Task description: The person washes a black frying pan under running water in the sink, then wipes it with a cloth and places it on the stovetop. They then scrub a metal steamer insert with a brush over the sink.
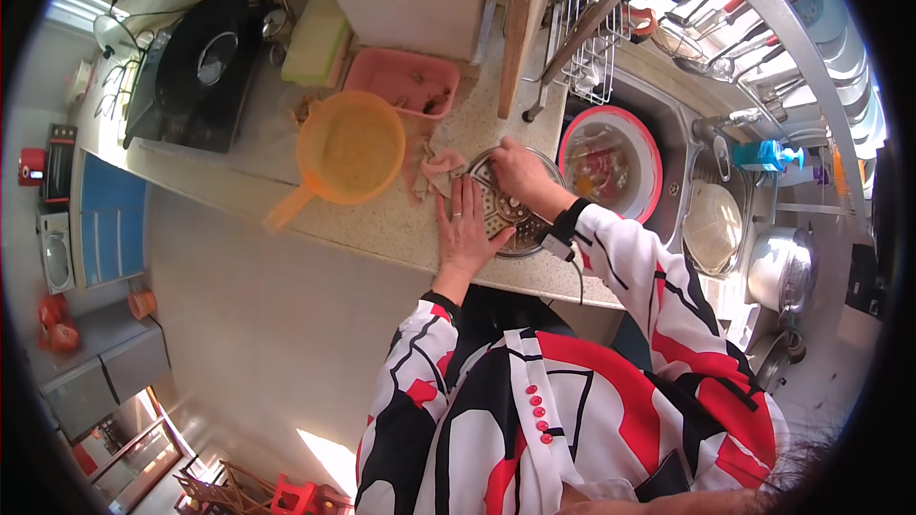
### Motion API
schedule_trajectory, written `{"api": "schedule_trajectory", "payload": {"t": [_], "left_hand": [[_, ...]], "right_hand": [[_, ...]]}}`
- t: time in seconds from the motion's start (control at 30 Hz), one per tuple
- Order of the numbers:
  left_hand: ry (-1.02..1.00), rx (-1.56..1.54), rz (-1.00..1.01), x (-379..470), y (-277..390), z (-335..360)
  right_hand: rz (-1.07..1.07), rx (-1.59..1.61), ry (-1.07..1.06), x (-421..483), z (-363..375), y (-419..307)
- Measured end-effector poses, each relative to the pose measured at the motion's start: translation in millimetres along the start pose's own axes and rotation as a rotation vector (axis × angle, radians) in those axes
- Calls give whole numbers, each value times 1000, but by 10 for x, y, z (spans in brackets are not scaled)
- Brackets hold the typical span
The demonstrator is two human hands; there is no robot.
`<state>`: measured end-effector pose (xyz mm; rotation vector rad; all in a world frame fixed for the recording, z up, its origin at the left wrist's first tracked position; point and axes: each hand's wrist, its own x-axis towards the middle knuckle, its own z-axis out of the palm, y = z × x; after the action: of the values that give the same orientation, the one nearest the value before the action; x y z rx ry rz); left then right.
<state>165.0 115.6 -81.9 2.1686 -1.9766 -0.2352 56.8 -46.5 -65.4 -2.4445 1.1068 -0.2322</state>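
Note:
A round perforated metal steamer plate (528,227) lies on the speckled countertop (401,229) at the counter's front edge. My left hand (466,225) rests flat on its left side, fingers extended and a ring on one finger. Over the plate's upper part my right hand (524,170) is bent with its fingers drawn together; whether something small is between them is hidden. A crumpled pinkish cloth (438,166) touches the plate's upper left. Farther left stands an orange plastic strainer (351,146) with a handle, in front of a pink plastic tray (368,71).
Right of the plate, a red-rimmed basin (650,157) holding water and food pieces sits in the steel sink (673,129). A wooden post (519,36) and wire rack (590,50) stand behind. A black wok lid (179,64) and green-lidded box (311,43) are at left.

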Motion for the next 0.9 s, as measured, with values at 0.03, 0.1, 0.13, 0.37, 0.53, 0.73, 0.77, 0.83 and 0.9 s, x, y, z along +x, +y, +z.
{"api": "schedule_trajectory", "payload": {"t": [0.03,0.1,0.13,0.37,0.53,0.73,0.77,0.83,0.9], "left_hand": [[3,-6,-2,7,-6,-3],[4,-21,1,15,-10,5],[3,-19,0,5,-9,12],[6,-14,0,12,-8,-2],[18,-42,-15,0,-15,6],[-10,-35,-16,22,9,2],[-15,-23,-21,18,2,-8],[-11,-33,-23,26,6,-5],[-4,-59,-22,1,-9,-1]], "right_hand": [[13,-3,27,24,-58,117],[48,-7,83,37,-157,269],[-8,-12,100,54,-110,229],[-62,67,-55,-11,-83,30],[-114,99,29,-366,-159,165],[-246,159,136,-249,118,-139],[-236,155,157,-229,112,-114],[-222,130,194,-235,58,31],[-239,89,102,-410,19,133]]}}
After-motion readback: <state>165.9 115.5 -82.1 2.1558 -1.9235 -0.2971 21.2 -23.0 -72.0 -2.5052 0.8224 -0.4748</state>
